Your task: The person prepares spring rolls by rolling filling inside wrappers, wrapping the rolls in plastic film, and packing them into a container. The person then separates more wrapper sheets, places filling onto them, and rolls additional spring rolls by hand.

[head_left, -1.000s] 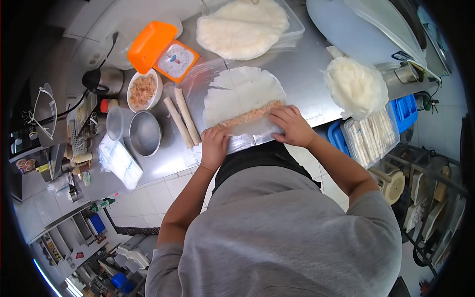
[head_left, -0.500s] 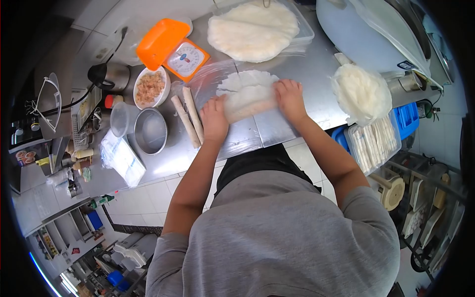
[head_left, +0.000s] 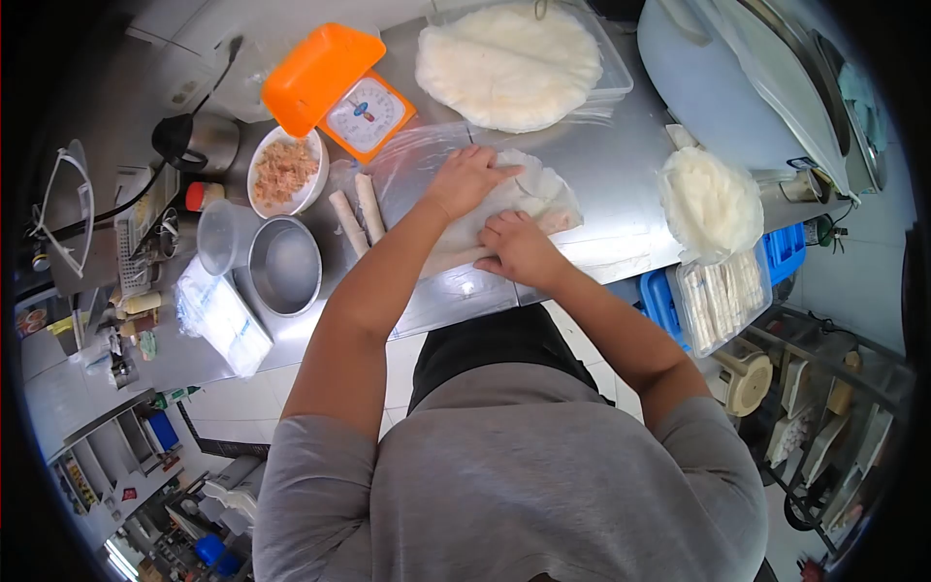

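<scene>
A thin, pale spring roll wrapper (head_left: 551, 190) lies on the steel table, partly folded and crumpled, with pinkish filling showing faintly at its right end. My left hand (head_left: 472, 180) grips its far left part, fingers closed at the sheet. Nearer to me, my right hand (head_left: 522, 246) is curled over the wrapper's near side, fingers bent and pressed onto it. Both hands hide much of the sheet. Left of my left forearm are two finished rolls (head_left: 368, 208), side by side and partly covered by the arm.
A filling bowl (head_left: 318, 184), metal bowl (head_left: 287, 267) and orange scale (head_left: 366, 114) stand left. Behind is a wrapper stack (head_left: 509, 66); at right, a wrapper pile (head_left: 711, 204) and a tub of rolls (head_left: 722, 291). Plastic bags (head_left: 225, 315) lie near the front edge.
Both hands have left the wrapper's two side edges. My left hand moved right and away from me; my right moved left and nearer. The wrapper is now folded and turned, and the view shifted slightly.
</scene>
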Action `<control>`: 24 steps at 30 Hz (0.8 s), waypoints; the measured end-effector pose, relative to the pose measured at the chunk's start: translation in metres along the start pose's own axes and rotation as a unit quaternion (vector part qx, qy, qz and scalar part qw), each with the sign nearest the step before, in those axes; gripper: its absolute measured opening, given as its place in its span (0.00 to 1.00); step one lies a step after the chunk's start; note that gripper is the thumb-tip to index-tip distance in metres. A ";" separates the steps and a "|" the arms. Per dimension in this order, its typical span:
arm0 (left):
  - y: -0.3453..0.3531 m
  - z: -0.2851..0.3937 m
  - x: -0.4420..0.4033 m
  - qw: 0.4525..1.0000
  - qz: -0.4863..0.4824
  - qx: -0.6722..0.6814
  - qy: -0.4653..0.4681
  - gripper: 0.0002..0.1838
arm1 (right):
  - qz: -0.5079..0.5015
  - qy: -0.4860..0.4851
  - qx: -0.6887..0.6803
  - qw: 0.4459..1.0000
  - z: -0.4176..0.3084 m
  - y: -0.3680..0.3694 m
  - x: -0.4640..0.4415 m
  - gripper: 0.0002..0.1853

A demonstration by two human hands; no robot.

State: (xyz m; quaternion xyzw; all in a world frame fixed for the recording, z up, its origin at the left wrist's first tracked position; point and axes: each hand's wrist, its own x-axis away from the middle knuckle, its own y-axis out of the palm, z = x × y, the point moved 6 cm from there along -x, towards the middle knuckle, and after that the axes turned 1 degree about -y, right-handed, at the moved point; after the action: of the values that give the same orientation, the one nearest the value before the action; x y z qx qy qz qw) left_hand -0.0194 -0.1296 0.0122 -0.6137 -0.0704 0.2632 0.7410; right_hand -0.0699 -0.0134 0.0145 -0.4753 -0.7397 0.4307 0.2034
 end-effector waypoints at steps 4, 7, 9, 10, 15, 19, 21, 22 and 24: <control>0.013 -0.009 0.000 0.999 -0.039 0.017 -0.008 0.23 | 0.053 0.001 0.007 0.999 -0.011 0.002 0.020 0.17; 0.010 -0.010 -0.002 0.999 -0.025 0.016 0.011 0.24 | 0.048 0.029 -0.006 0.998 -0.021 0.001 -0.001 0.18; 0.008 -0.011 0.000 0.999 -0.016 0.034 0.010 0.24 | 0.072 0.034 -0.043 0.996 -0.035 0.012 -0.022 0.19; 0.007 -0.011 -0.001 0.998 -0.040 0.040 0.001 0.24 | 0.066 0.048 -0.034 0.996 -0.041 0.026 -0.027 0.19; 0.010 -0.013 -0.002 0.994 -0.097 0.049 -0.028 0.23 | 0.058 0.034 -0.024 0.997 -0.056 0.047 -0.020 0.20; 0.009 -0.010 -0.001 0.996 -0.079 0.044 -0.014 0.24 | 0.035 0.070 -0.080 0.994 -0.053 0.042 -0.032 0.20; 0.005 -0.010 -0.001 0.995 -0.077 0.053 -0.018 0.24 | 0.052 0.030 -0.103 0.993 -0.057 0.038 -0.025 0.20; 0.006 -0.011 -0.002 0.996 -0.078 0.045 -0.017 0.24 | 0.061 0.011 -0.115 0.991 -0.057 0.034 -0.021 0.20; 0.013 -0.012 -0.002 0.996 -0.082 0.033 -0.018 0.24 | 0.048 0.088 -0.002 0.995 -0.026 0.009 -0.006 0.21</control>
State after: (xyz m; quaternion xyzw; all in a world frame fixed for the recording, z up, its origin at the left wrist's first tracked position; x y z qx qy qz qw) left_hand -0.0198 -0.1393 -0.0027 -0.5762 -0.1252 0.2147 0.7786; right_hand -0.0441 -0.0061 0.0217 -0.5465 -0.6965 0.3948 0.2456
